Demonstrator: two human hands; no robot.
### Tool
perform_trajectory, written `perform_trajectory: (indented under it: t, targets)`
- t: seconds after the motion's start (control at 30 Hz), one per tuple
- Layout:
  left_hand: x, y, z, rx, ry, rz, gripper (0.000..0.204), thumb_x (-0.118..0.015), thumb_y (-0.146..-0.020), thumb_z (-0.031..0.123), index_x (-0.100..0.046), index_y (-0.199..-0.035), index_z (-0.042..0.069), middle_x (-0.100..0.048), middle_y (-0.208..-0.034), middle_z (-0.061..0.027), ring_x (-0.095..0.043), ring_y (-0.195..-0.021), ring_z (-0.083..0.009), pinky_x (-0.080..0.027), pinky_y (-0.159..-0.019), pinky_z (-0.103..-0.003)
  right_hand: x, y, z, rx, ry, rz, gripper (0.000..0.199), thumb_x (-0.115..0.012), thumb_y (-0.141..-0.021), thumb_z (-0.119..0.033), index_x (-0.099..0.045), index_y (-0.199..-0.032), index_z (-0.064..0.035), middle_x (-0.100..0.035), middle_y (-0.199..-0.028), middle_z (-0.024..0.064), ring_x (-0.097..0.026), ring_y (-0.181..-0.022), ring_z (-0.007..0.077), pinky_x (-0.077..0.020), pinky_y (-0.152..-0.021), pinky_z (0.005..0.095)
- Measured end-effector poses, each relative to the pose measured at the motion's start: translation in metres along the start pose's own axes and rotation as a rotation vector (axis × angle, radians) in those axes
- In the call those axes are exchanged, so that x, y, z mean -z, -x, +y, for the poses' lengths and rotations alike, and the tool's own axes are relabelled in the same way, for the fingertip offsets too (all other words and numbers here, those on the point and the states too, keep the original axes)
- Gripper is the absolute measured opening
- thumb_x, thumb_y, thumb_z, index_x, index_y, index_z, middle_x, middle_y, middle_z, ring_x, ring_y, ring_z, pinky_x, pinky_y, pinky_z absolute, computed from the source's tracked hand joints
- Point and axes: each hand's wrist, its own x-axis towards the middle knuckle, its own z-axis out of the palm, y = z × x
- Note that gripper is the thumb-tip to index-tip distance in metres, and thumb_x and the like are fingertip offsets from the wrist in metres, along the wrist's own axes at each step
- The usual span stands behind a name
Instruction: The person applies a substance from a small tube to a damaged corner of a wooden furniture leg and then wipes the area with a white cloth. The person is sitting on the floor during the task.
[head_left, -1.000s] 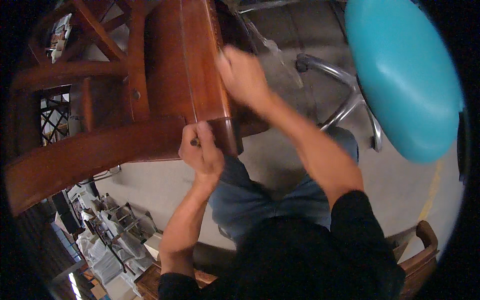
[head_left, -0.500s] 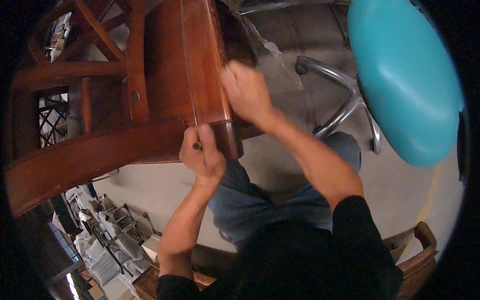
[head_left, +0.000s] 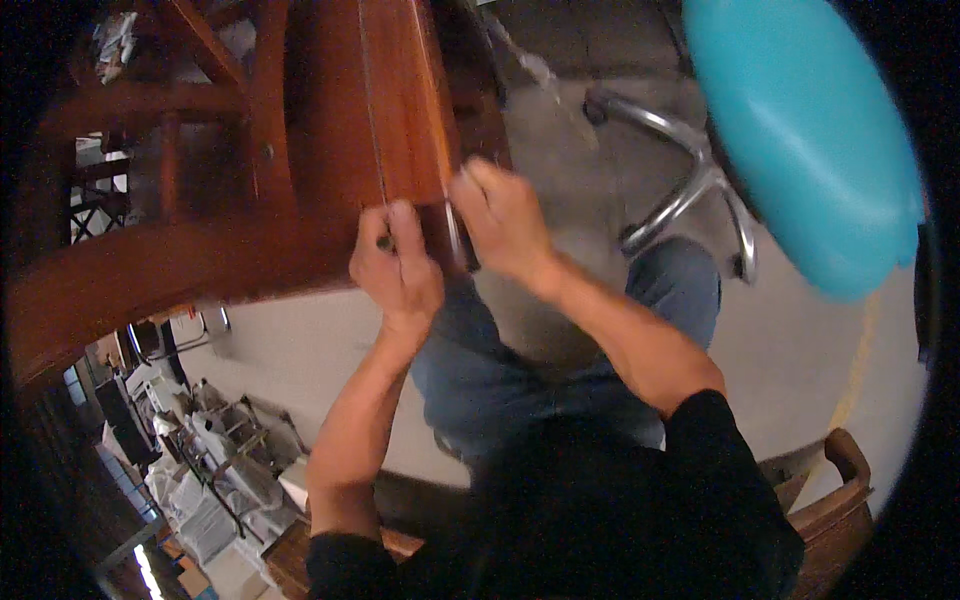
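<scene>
A glossy red-brown wooden chair [head_left: 330,130] fills the upper left, with crossed bars in its frame. My left hand [head_left: 397,265] is closed at the near corner of the chair's flat panel. Out of its fist shows the dark round end of a thin stick-like thing [head_left: 385,243]; the rest of it is hidden. My right hand [head_left: 500,215] is closed against the panel's right edge, close to the corner and a little right of my left hand. Whatever its fingers hold, if anything, is hidden and slightly blurred.
At the upper right stands a swivel chair with a turquoise cushion [head_left: 800,150] and a chrome wheeled base [head_left: 690,180]. Behind me are more brown wooden pieces [head_left: 840,500]. Wrapped furniture and carts [head_left: 210,480] stand at the lower left.
My right hand has slid along the panel's edge toward me, closer to the corner and my left hand. The whole view has shifted slightly. My left hand keeps its grip.
</scene>
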Motion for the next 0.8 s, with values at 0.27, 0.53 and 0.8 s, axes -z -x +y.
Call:
perform_trajectory:
  t: [0.27, 0.53, 0.8]
  targets:
    - [-0.008, 0.0, 0.009, 0.037, 0.216, 0.037, 0.038, -0.053, -0.103, 0.031, -0.054, -0.077, 0.003, -0.053, -0.064, -0.0026, -0.046, -0.06, -0.0119, -0.038, -0.057, -0.029, -0.005, -0.079, 0.041, -0.097, 0.132, 0.123, 0.036, -0.05, -0.095, -0.032, -0.067, -0.083, -0.0028, -0.067, -0.087, 0.0232, -0.065, -0.084, 0.0454, -0.0528, -0.07, 0.0512]
    - [-0.004, -0.002, -0.001, -0.035, 0.212, 0.082, 0.038, -0.053, -0.103, 0.031, -0.055, -0.08, 0.001, -0.053, -0.065, -0.0031, -0.048, -0.06, -0.0113, -0.039, -0.056, -0.028, 0.008, 0.106, 0.001, -0.027, 0.039, -0.069, 0.019, -0.058, -0.094, -0.016, -0.053, -0.082, -0.002, -0.056, -0.073, 0.0277, -0.059, -0.072, 0.0496, -0.0462, -0.059, 0.0498]
    - [-0.007, -0.001, -0.002, -0.011, 0.206, 0.054, 0.037, -0.053, -0.103, 0.03, -0.053, -0.078, 0.003, -0.051, -0.065, -0.0014, -0.045, -0.062, -0.0101, -0.037, -0.058, -0.027, 0.013, 0.017, -0.007, 0.087, -0.015, 0.243, 0.023, -0.056, -0.095, -0.022, -0.057, -0.083, -0.0025, -0.057, -0.073, 0.0218, -0.061, -0.07, 0.0398, -0.0478, -0.058, 0.0452]
